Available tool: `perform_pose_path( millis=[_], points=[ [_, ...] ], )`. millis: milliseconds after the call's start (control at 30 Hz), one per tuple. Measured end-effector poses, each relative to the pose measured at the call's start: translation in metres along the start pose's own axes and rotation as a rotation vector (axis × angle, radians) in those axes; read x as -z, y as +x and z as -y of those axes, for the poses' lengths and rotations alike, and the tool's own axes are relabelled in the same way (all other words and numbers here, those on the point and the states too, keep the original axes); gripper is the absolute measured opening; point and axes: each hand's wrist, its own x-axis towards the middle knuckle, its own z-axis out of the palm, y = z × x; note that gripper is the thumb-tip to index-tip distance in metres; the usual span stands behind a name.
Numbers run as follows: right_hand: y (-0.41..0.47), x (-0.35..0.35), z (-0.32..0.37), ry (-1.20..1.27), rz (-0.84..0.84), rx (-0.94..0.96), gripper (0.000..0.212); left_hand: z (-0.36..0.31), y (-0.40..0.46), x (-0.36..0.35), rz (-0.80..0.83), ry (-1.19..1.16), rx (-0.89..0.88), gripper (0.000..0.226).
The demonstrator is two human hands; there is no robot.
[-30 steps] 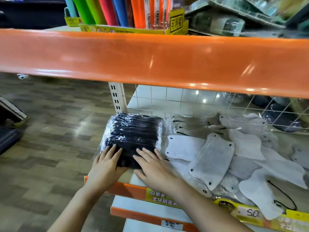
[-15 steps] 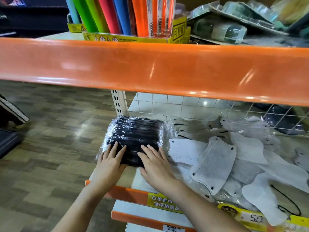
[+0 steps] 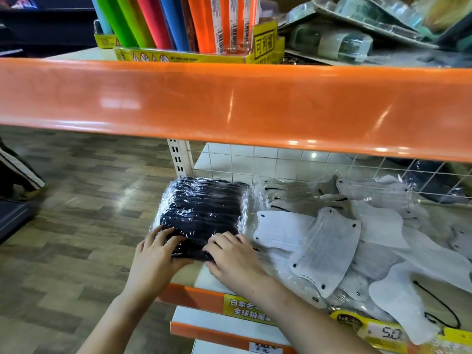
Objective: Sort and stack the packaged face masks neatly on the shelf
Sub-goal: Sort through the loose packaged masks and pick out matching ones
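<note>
1. At the shelf's (image 3: 204,275) left end, around 9 o'clock of the mask spread, sits the black stack (image 3: 204,208): dark masks in clear wrap, packed side by side.
2. The left hand (image 3: 155,254) grips the stack's near-left corner, fingers curled over the top and thumb apparently underneath.
3. The right hand (image 3: 235,256) holds the near-right corner the same way, fingers bent over the wrap, just beside the white masks (image 3: 329,249).
4. The step, as I judge it, is squaring the stack against the upright (image 3: 178,159) at 12 o'clock of the hands.
5. To do it well: push evenly with both hands, so the stack slides straight and doesn't twist.
6. Keep pressure low on the near edge; the wrap looks slippery, and pressing from the top could fan the packs apart.
7. Check that the left side stays on the shelf, since it lies very near the open end.
8. The white masks lie scattered and overlapping from 1 to 4 o'clock, unsorted; most of the task looks still ahead.
9. A loose white pack touches the stack's right side; clear it before stacking there.
</note>
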Motion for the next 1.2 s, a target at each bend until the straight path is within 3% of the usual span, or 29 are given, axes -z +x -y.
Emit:
perform_pose_path(
  millis=[233, 433, 633, 733, 800, 967, 1133, 1200],
  points=[
    [0.007, -0.003, 0.002, -0.033, -0.043, -0.21, 0.041, -0.007, 0.012, -0.003, 0.013, -0.017, 0.039, 0.045],
    [0.007, -0.009, -0.002, -0.054, -0.071, -0.247, 0.05, -0.016, 0.012, -0.011, -0.047, -0.044, 0.062, 0.046],
    [0.001, -0.006, -0.001, -0.073, -0.129, -0.125, 0.02, -0.01, 0.005, -0.009, -0.089, -0.058, 0.031, 0.03],
    [0.001, -0.006, 0.0, -0.032, -0.135, -0.074, 0.023, -0.006, 0.004, -0.001, -0.037, -0.062, 0.027, 0.025],
    [0.001, -0.006, 0.001, 0.001, -0.132, -0.068, 0.029, -0.005, 0.005, 0.004, 0.013, -0.06, 0.015, 0.032],
    [0.0, -0.004, 0.001, 0.041, -0.094, -0.062, 0.031, -0.007, 0.012, 0.003, 0.253, -0.044, -0.044, 0.084],
    [-0.002, -0.008, 0.001, 0.003, -0.148, -0.073, 0.022, -0.018, 0.014, 0.005, 0.281, -0.082, -0.027, 0.09],
    [-0.001, -0.005, 0.002, 0.008, -0.173, -0.099, 0.032, -0.022, 0.014, 0.007, 0.252, -0.102, -0.027, 0.085]
  ],
)
